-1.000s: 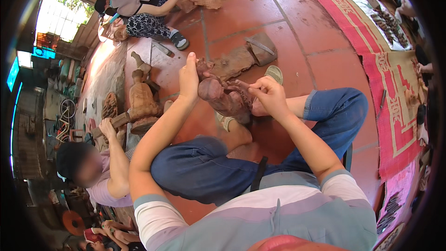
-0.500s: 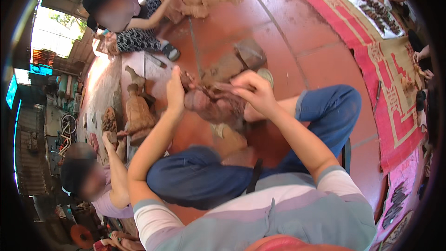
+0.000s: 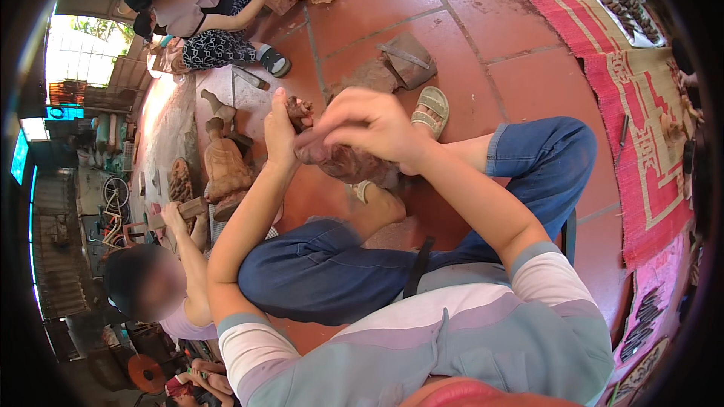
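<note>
Red tiles with grey joints covered the floor. Along the right lay a red-and-tan mat, with a pink cloth at its near end. Bright daylight filled a window at the far left; nearer stood a bicycle and a ridged wall.

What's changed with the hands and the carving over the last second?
The right hand has moved left, from the dark brown carved figure's right side to over it, blurred, baring more of the farther sandal. No clear pickup or release; whether its grip holds anything can't be told. The left hand stays at the figure's left side; the paler carved statue stays put.
</note>
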The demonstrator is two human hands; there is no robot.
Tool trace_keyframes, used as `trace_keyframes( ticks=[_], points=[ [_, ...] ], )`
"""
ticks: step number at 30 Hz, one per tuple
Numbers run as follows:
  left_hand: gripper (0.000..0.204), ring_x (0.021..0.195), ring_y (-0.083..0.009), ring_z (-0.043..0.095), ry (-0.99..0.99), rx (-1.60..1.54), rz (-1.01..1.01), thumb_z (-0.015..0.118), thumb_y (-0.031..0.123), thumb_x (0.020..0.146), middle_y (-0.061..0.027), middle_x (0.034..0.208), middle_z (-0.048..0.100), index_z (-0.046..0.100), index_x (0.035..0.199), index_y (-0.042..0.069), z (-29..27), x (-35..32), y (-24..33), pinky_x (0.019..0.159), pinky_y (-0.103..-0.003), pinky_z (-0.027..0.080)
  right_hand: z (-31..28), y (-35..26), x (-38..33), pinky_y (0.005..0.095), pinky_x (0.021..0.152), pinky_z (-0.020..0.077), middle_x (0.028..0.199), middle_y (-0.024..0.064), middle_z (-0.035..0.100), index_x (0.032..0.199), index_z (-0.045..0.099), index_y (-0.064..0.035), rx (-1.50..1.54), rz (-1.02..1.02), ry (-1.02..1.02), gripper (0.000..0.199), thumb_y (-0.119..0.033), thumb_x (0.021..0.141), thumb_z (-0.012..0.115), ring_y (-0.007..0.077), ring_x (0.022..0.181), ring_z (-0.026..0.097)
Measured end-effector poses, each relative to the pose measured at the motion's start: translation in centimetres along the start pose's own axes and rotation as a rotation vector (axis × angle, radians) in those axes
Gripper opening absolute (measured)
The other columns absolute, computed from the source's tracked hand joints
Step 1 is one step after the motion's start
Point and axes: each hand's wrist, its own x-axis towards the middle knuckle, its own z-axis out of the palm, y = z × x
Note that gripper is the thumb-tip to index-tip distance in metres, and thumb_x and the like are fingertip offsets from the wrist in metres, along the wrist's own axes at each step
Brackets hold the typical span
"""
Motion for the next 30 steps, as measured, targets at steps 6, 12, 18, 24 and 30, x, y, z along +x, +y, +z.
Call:
trace_keyframes(
  ticks=[6,12,18,24,30],
  points=[
    [0.049,0.054,-0.0141,0.052,0.032,0.022,0.045,0.048,0.048,0.091,-0.0068,0.062,0.056,0.058,0.076,0.002,2.0,-0.4,1.4,0.054,-0.027,0.044,-4.2,6.7,-4.6,0.0262,0.067,0.0473,0.087,0.0043,0.061,0.087,0.071,-0.0035,-0.145,0.227,0.038,0.016,0.002,0.073,0.071,0.0128,0.081,0.059],
    [0.050,0.053,-0.0142,0.052,0.003,0.024,0.004,0.045,0.046,0.092,-0.0083,0.060,0.056,0.058,0.073,0.002,0.5,-0.9,1.0,0.054,-0.027,0.043,0.4,0.7,0.0,0.0247,0.067,0.0456,0.082,0.0041,0.059,0.084,0.070,-0.0043,0.013,-0.015,-0.062,0.011,0.001,0.074,0.071,0.0139,0.077,0.057],
    [0.051,0.055,-0.0146,0.054,-0.021,0.035,0.043,0.044,0.047,0.093,-0.0080,0.062,0.057,0.059,0.076,0.002,1.5,-0.3,1.3,0.055,-0.027,0.045,-4.6,6.1,-5.4,0.0246,0.065,0.0458,0.085,0.0049,0.060,0.082,0.070,-0.0034,-0.143,0.237,0.058,0.011,0.001,0.073,0.072,0.0128,0.075,0.057],
    [0.049,0.055,-0.0147,0.052,-0.026,-0.042,-0.023,0.046,0.048,0.091,-0.0077,0.062,0.056,0.056,0.071,0.004,1.2,-0.3,0.8,0.055,-0.028,0.044,0.1,0.9,-0.7,0.0260,0.065,0.0474,0.082,0.0050,0.061,0.083,0.071,-0.0049,0.023,0.087,0.099,0.011,-0.003,0.072,0.073,0.0147,0.075,0.060],
    [0.046,0.055,-0.0157,0.051,0.019,-0.036,0.001,0.050,0.049,0.090,-0.0072,0.064,0.055,0.053,0.075,0.005,2.2,0.0,1.3,0.057,-0.027,0.044,-3.3,5.8,-5.2,0.0262,0.068,0.0472,0.083,0.0042,0.063,0.085,0.071,-0.0056,-0.170,0.281,0.216,0.012,-0.003,0.073,0.072,0.0150,0.081,0.060]
  ],
)
